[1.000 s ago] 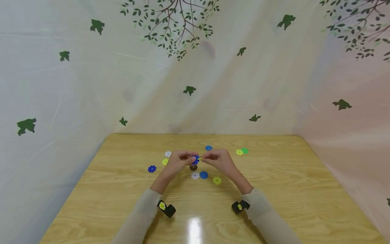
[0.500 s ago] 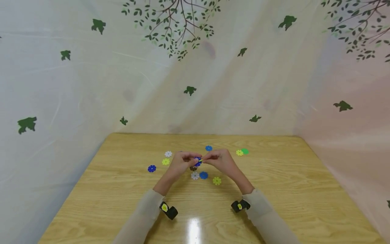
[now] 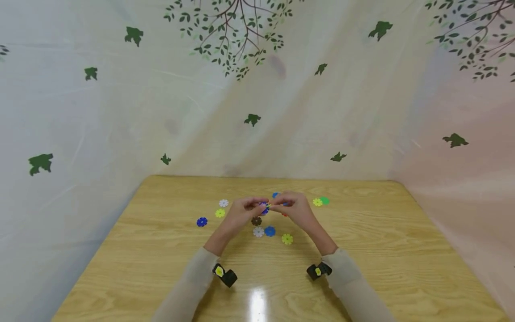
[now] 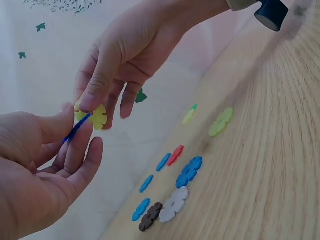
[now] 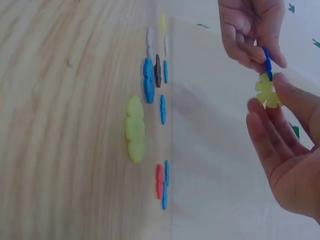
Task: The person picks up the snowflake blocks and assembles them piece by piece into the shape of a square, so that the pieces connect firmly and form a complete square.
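Observation:
Held up above the table in the head view, my left hand (image 3: 241, 215) pinches a dark blue flower-shaped disc (image 5: 268, 60) between thumb and fingers. My right hand (image 3: 297, 211) pinches a yellow flower-shaped disc (image 5: 265, 93) the same way. In both wrist views the two discs meet at their edges, set crosswise to each other. The left wrist view has the blue one edge-on, against the notched rim of the yellow one. Fingers of both hands cover part of the discs.
On the wooden table (image 3: 362, 268) lie a brown disc (image 3: 256, 221), a white disc (image 3: 258, 231), a light blue disc (image 3: 270, 231) and a yellow-green disc (image 3: 287, 239). A red disc (image 4: 175, 155) is partly behind my right hand. Further left lies another dark blue disc (image 3: 202, 222); a green disc (image 3: 324, 200) lies back right.
Both hands stay together, and my left hand with the blue disc has shifted slightly right. The right hand's fingers are lifted and spread more, and a bit of red disc now shows beneath it.

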A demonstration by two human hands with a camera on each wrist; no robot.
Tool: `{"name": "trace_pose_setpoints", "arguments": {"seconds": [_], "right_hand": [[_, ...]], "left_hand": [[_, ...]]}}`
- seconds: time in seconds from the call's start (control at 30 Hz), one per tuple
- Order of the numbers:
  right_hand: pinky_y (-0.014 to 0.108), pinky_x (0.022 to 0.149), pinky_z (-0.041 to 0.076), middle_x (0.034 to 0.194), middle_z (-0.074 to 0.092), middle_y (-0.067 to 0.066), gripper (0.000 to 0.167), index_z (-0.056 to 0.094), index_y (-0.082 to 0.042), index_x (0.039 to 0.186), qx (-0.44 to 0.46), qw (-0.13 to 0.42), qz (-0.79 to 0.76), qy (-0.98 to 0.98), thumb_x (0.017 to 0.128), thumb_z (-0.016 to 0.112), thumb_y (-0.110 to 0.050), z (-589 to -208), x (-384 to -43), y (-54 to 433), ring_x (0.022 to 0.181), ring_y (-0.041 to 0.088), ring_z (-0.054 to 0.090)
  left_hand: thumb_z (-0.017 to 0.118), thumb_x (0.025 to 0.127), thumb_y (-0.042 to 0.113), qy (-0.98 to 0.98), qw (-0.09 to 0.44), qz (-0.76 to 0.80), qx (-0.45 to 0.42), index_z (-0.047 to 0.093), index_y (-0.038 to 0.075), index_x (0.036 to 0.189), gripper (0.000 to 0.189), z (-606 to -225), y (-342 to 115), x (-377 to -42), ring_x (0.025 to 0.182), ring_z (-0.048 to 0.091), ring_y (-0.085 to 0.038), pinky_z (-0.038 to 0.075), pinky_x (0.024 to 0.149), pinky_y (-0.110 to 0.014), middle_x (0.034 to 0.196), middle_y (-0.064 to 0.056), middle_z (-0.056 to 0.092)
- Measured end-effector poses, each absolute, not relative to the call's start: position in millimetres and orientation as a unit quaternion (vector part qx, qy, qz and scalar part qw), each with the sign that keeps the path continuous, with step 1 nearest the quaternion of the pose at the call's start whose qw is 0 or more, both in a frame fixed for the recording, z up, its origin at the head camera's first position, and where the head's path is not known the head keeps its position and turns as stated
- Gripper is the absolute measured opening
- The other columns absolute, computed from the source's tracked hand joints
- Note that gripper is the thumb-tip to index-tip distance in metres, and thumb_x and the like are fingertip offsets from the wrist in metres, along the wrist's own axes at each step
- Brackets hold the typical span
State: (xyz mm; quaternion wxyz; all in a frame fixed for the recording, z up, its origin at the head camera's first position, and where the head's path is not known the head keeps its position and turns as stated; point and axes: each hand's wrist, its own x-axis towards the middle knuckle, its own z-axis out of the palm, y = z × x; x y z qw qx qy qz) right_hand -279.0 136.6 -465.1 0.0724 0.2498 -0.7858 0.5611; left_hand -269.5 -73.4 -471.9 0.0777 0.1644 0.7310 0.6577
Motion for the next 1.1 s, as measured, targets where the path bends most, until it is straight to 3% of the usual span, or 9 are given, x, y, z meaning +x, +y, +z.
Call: {"name": "trace_pose_setpoints", "arguments": {"seconds": [0.13,0.33,0.47,0.57,0.7,0.8,1.1], "right_hand": [[0.026,0.059,0.056,0.088,0.070,0.013,0.007,0.081,-0.004,0.091,0.259,0.087,0.533,-0.801,0.085,0.080,-0.007,-467,-279,131,0.073,0.012,0.063],[0.044,0.067,0.062,0.094,0.070,0.021,0.015,0.078,0.001,0.103,0.250,0.031,0.547,-0.798,0.090,0.076,-0.006,-464,-276,130,0.076,0.034,0.069],[0.033,0.073,0.061,0.101,0.072,0.021,0.023,0.074,0.001,0.113,0.250,-0.007,0.527,-0.812,0.091,0.076,-0.006,-464,-278,134,0.084,0.027,0.071],[0.024,0.071,0.057,0.099,0.073,0.019,0.028,0.071,0.004,0.117,0.258,-0.040,0.486,-0.834,0.091,0.075,-0.005,-467,-281,138,0.084,0.020,0.070],[0.027,0.074,0.058,0.099,0.074,0.016,0.032,0.068,0.005,0.122,0.265,-0.120,0.431,-0.854,0.092,0.074,-0.006,-474,-282,144,0.088,0.019,0.070],[0.031,0.079,0.059,0.102,0.072,0.014,0.033,0.068,0.002,0.123,0.271,-0.166,0.403,-0.858,0.092,0.075,-0.008,-479,-281,145,0.092,0.018,0.067],[0.029,0.074,0.052,0.102,0.068,0.012,0.031,0.072,-0.004,0.116,0.251,-0.184,0.379,-0.872,0.087,0.081,-0.007,-482,-278,138,0.088,0.017,0.059]], "left_hand": [[0.069,0.098,0.015,0.734,0.101,0.653,0.158,0.070,0.000,0.124,0.030,-474,-76,-273,0.098,0.070,-0.037,0.055,0.093,-0.059,0.104,-0.017,0.075],[0.074,0.095,0.019,0.749,0.111,0.639,0.136,0.073,0.005,0.120,0.029,-478,-80,-278,0.096,0.069,-0.033,0.056,0.091,-0.052,0.100,-0.006,0.075],[0.075,0.094,0.018,0.755,0.102,0.636,0.122,0.075,0.006,0.116,0.025,-478,-84,-280,0.093,0.067,-0.025,0.055,0.092,-0.050,0.099,-0.005,0.073],[0.074,0.095,0.016,0.754,0.089,0.641,0.114,0.074,0.004,0.115,0.024,-477,-88,-282,0.095,0.067,-0.028,0.056,0.094,-0.051,0.100,-0.008,0.073],[0.073,0.095,0.013,0.746,0.073,0.653,0.102,0.073,0.000,0.117,0.025,-477,-92,-285,0.105,0.067,-0.041,0.054,0.099,-0.055,0.106,-0.011,0.073],[0.072,0.096,0.012,0.746,0.072,0.655,0.097,0.072,-0.002,0.118,0.026,-477,-94,-286,0.106,0.065,-0.044,0.053,0.100,-0.056,0.105,-0.011,0.073],[0.070,0.098,0.014,0.754,0.069,0.645,0.107,0.070,0.000,0.118,0.025,-477,-97,-284,0.103,0.064,-0.035,0.055,0.098,-0.053,0.105,-0.009,0.071]]}}
